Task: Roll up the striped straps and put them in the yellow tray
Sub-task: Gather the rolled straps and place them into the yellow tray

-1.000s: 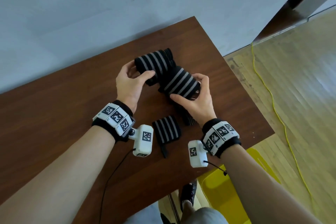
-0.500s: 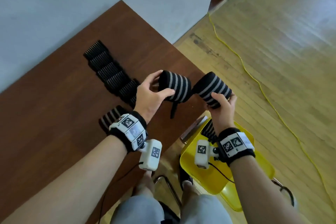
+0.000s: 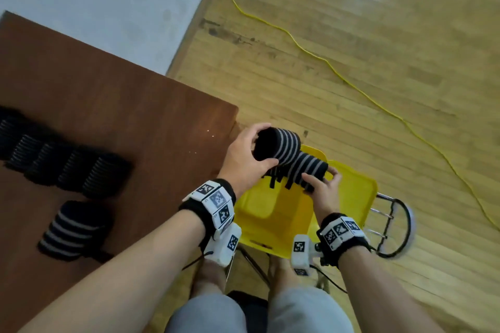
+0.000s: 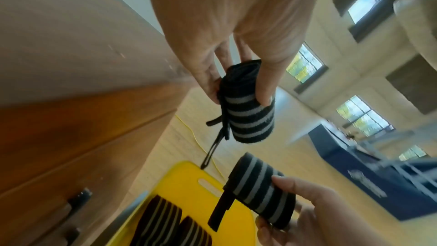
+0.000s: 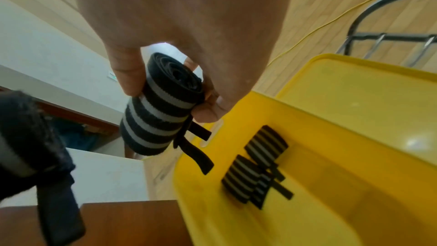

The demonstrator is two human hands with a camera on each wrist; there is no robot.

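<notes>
2 hands over yellow tray [image 3: 359, 192], left hand [image 3: 243, 162] gripping 1 rolled strap [image 3: 278, 147], right hand [image 3: 324, 189] clutching another rolled strap [image 3: 308, 171]

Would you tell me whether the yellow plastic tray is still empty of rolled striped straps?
No, the right wrist view shows two rolled striped straps already lying inside the yellow plastic tray.

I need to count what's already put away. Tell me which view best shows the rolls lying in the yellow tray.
Right wrist: two rolls lie plainly inside the tray. Left wrist crops them at its bottom edge. In the head view the hands hide them.
</notes>
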